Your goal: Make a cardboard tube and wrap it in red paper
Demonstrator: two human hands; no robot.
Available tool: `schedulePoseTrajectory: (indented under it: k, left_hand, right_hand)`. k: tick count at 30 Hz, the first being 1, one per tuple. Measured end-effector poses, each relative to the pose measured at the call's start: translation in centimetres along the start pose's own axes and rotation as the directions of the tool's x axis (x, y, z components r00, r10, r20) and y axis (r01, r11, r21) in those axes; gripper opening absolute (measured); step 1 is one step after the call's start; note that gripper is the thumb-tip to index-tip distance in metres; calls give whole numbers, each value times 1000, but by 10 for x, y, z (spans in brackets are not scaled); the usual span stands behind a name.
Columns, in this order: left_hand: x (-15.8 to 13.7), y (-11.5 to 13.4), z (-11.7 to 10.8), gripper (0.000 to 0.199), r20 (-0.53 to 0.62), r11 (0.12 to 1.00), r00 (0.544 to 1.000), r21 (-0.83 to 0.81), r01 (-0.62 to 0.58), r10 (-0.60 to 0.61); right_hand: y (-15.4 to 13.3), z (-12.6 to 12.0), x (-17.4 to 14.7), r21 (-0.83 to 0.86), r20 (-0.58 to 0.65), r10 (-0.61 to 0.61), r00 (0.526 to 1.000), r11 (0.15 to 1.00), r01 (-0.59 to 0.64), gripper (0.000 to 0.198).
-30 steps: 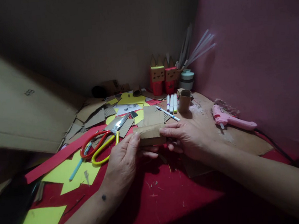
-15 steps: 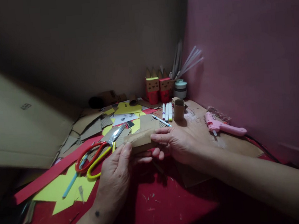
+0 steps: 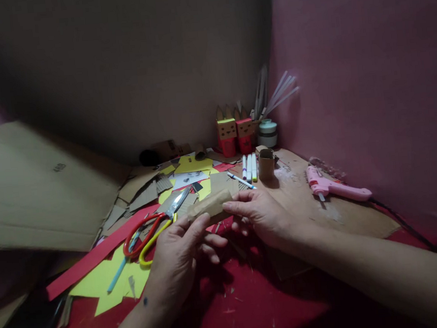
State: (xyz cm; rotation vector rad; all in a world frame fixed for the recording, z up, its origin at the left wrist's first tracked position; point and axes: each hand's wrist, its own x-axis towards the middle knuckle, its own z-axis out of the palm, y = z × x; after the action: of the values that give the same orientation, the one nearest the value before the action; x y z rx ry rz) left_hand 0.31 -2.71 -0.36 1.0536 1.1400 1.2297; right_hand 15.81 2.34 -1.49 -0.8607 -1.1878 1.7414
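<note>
A small folded piece of brown cardboard [image 3: 211, 204] is held between both hands above the red surface. My left hand [image 3: 182, 246] pinches its left end, thumb on top and the lower fingers partly spread beneath. On its right end, my right hand [image 3: 261, 214] grips with thumb and fingers. Scissors [image 3: 171, 214] with one red and one yellow handle loop lie just left of my left hand, blades pointing away. A blue-capped marker [image 3: 242, 180] rests behind my right hand, and a short cardboard tube [image 3: 266, 165] stands upright nearby.
A pink glue gun [image 3: 335, 187] lies at the right, its cord trailing off. Two decorated holders [image 3: 228, 142] and a lidded jar [image 3: 267, 134] stand by the wall. Yellow paper [image 3: 106, 283], a red strip [image 3: 100, 253] and cardboard scraps cover the left, beside a large cardboard sheet [image 3: 41, 200].
The view has shifted slightly, so the scene sits lower and further right. Both hands still hold the cardboard, while the left hand's lower fingers have loosened and spread.
</note>
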Motion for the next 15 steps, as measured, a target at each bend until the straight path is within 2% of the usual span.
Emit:
schedulePoseTrajectory:
  k: [2, 5, 9, 13, 15]
  left_hand:
    - [3, -1, -1, 36, -7, 1000, 1000, -16, -13, 13]
    - [5, -1, -4, 30, -48, 999, 998, -24, -29, 28]
    - [4, 0, -4, 24, -117, 1000, 993, 6, -25, 26]
    - [2, 3, -4, 31, -41, 999, 999, 40, -25, 27]
    - [-1, 6, -5, 34, -36, 998, 999, 53, -28, 30]
  right_hand:
    - [2, 1, -3, -58, 3, -31, 1000, 998, 31, 16]
    - [2, 4, -8, -53, 67, -70, 995, 996, 74, 17]
    - [0, 5, -10, -15, 123, -23, 992, 1000, 25, 15]
    - [-2, 3, -4, 51, 87, 44, 995, 998, -48, 15]
    - [-3, 0, 0, 70, 70, 35, 997, 997, -39, 17]
